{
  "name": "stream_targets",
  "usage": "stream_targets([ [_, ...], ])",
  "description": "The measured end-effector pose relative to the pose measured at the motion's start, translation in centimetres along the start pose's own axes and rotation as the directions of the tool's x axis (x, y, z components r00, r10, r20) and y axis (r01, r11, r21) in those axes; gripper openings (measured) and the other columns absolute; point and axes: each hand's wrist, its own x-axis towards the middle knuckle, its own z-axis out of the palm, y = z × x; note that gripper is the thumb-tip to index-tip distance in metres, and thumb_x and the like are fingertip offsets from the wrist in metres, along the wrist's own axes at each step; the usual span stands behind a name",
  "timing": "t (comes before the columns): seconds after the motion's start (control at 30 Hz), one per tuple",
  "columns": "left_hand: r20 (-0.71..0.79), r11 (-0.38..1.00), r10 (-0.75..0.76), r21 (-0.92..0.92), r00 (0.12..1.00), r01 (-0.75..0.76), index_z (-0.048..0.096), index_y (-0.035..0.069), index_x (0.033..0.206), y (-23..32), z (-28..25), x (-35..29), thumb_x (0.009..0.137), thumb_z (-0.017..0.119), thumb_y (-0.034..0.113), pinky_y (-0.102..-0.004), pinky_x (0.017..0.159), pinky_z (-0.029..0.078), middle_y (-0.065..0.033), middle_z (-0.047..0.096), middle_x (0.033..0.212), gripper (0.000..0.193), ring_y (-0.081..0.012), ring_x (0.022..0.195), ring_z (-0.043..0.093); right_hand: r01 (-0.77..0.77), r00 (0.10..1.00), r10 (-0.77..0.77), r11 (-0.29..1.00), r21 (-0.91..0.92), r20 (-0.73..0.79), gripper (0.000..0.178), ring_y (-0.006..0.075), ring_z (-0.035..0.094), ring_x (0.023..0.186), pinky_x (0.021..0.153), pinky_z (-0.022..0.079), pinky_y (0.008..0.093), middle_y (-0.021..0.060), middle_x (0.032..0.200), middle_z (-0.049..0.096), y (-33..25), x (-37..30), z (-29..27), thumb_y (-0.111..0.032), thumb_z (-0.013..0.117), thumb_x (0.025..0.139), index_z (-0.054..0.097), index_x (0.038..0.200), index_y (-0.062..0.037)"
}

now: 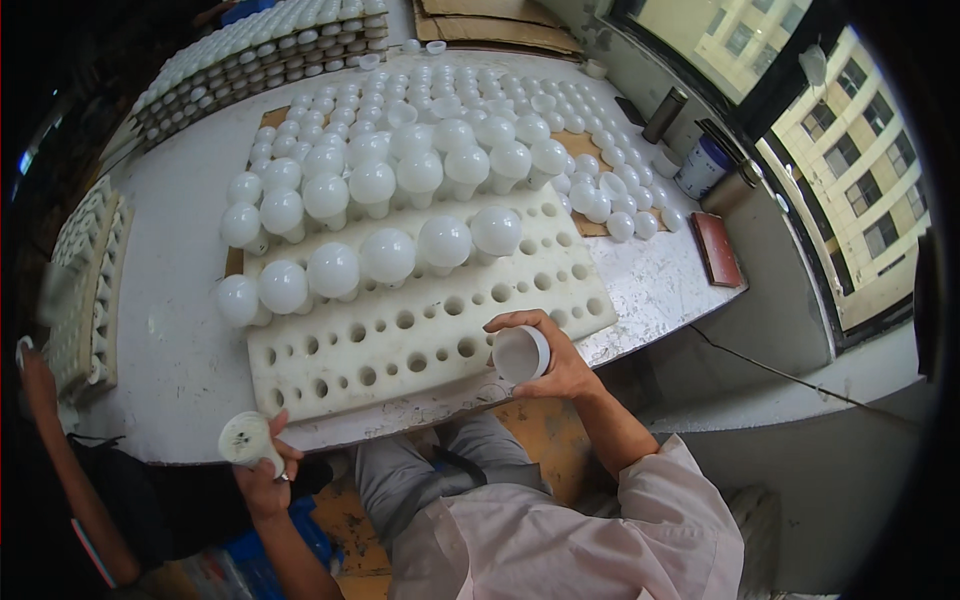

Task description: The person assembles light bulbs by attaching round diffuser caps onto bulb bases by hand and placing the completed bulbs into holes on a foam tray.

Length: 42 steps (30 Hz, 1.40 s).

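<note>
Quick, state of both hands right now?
Left hand: closed, holding a white bulb base, its uncovered end showing.
Right hand: closed, holding a hollow white dome cover by its sides.

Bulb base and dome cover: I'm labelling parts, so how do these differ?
The bulb base is in the left hand; the dome cover is in the right hand. The bulb base's face shows dark spots; the dome cover looks hollow and plain. Both are whitish.
</note>
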Motion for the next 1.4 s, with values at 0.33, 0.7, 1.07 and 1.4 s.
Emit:
stream_targets([
  [0.33, 0.401, 0.85, -0.477, 0.437, 0.782, 0.295, 0.06, -0.001, 0.11, -3.3, 9.7, -0.1, 0.068, 0.079, 0.016, -0.0303, 0.087, 0.045, -0.0086, 0.065, 0.101, 0.05, -0.0145, 0.094, 0.059, 0.009, 0.948, 0.007, 0.999, -0.049, 0.318, 0.081, 0.0218, 0.052, 0.113, 0.095, 0.041, 0.0369, 0.0115, 0.119, 0.056, -0.4, 1.3, 7.0, -0.022, 0.087, 0.059, 0.044, 0.126, -0.0069],
  [0.7, 0.429, 0.812, -0.512, 0.523, 0.744, 0.257, 0.061, 0.0, 0.11, -3.9, 10.2, -0.1, 0.067, 0.08, 0.02, -0.0308, 0.086, 0.046, -0.0092, 0.066, 0.102, 0.051, -0.0148, 0.094, 0.06, 0.062, 0.905, 0.073, 0.952, -0.3, 0.42, 0.079, 0.032, 0.054, 0.111, 0.094, 0.043, 0.0403, 0.0134, 0.117, 0.056, -1.3, 0.8, 8.0, -0.026, 0.085, 0.059, 0.045, 0.126, -0.0073],
  [1.07, 0.426, 0.798, -0.5, 0.566, 0.754, 0.209, 0.061, -0.001, 0.111, -3.8, 10.1, -0.4, 0.066, 0.081, 0.021, -0.0318, 0.088, 0.046, -0.0113, 0.066, 0.104, 0.054, -0.0168, 0.096, 0.06, 0.05, 0.877, 0.129, 0.933, -0.355, 0.464, 0.077, 0.0345, 0.054, 0.107, 0.091, 0.044, 0.0416, 0.015, 0.115, 0.054, -1.9, 0.9, 8.4, -0.025, 0.083, 0.061, 0.045, 0.125, -0.007],
  [1.4, 0.394, 0.728, -0.557, 0.655, 0.731, 0.201, 0.064, -0.003, 0.102, -3.4, 10.1, -0.6, 0.063, 0.085, 0.023, -0.0299, 0.083, 0.048, -0.0093, 0.067, 0.094, 0.051, -0.0139, 0.088, 0.061, 0.089, 0.833, 0.217, 0.855, -0.51, 0.509, 0.081, 0.038, 0.058, 0.098, 0.083, 0.049, 0.0441, 0.0194, 0.113, 0.054, -2.8, 0.5, 10.0, -0.026, 0.081, 0.064, 0.04, 0.13, -0.0047],
])
